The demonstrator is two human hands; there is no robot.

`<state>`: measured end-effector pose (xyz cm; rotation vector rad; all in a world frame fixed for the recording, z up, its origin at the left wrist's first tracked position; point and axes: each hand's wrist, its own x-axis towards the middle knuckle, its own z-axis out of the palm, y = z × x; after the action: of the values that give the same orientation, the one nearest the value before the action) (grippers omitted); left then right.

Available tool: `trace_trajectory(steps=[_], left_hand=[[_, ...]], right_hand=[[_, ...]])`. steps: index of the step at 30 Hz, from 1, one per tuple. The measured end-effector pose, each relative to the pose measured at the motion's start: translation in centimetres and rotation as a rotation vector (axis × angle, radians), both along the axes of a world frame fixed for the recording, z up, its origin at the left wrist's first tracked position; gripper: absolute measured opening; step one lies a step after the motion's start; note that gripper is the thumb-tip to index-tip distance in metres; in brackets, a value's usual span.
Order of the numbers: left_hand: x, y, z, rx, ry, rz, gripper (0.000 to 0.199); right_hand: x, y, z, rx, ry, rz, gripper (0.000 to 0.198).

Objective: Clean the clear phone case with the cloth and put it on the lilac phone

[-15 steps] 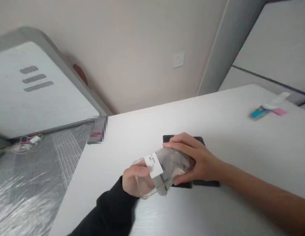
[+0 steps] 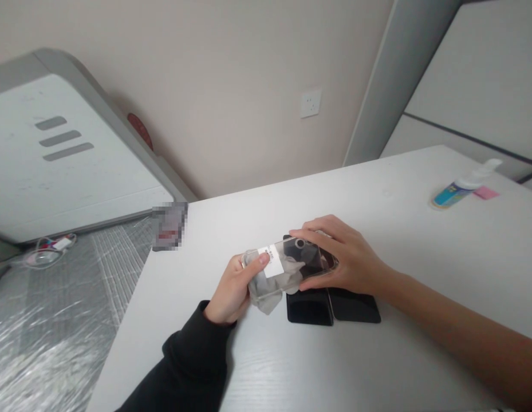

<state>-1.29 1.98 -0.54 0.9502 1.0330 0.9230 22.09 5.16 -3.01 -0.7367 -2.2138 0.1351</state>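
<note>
Phone case (image 2: pixel 289 264), clear, with a ring-shaped mark near the far edge. Hangs tilted over the middle of the white table (image 2: pixel 312 366), grasped at both ends.

Left hand (image 2: pixel 232 290), sleeved in black to the wrist, over the table's left half. Clasps the left end of the case, thumb pressed on a white label (image 2: pixel 275 268); print too small to read, fingers mostly hidden behind.

Right hand (image 2: pixel 354 252), forearm bare, over the table's middle. Wraps the right end of the case, fingers along the far edge, thumb along the near one.

Crumpled gray film (image 2: pixel 266 302), translucent, drooping at the case's left end. Left black slab (image 2: pixel 310 309) and right black slab (image 2: pixel 355 306), side by side on the table's middle, partly covered from view; cannot tell whether touching the case.

Spray bottle (image 2: pixel 452 193), blue-labeled, at the table's far right, with a pink slip (image 2: pixel 488 193) just beside. Pixelated item (image 2: pixel 168 229) at the table's far left corner. Wall socket (image 2: pixel 311 103) beyond the table's far edge. Plastic sheeting (image 2: pixel 68 320), shiny, below the table's left side.
</note>
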Motion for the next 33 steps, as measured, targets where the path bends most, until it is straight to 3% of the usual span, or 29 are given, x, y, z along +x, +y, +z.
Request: trace_trajectory(steps=[5,10,16,22,27,33], left_hand=[[-0.5,0.4,0.1,0.026,0.125,-0.02,0.05],[-0.3,0.5,-0.1,0.058,0.229,0.053,0.045],[-0.6,0.3,-0.2,0.047,0.215,0.087,0.039],[-0.5,0.1,-0.1,-0.093,-0.006,-0.065,0.043],[-0.3,-0.6,-0.2,-0.173,-0.179,-0.167,0.035],[-0.3,-1.8,-0.3,-0.201,-0.346,-0.431,0.056]], right_hand=[[0.2,0.3,-0.1,0.027,-0.012,-0.014,0.071],[0.4,0.6,-0.3,0.015,-0.019,-0.011,0.07],[0.6,0.8,-0.4,0.019,-0.017,0.017,0.071],[0.4,0.4,-0.2,-0.025,0.028,0.084,0.072],[0.1,-0.1,-0.3,-0.056,0.031,0.141,0.076],[0.0,-0.2,-0.5,-0.073,-0.016,0.2,0.077]])
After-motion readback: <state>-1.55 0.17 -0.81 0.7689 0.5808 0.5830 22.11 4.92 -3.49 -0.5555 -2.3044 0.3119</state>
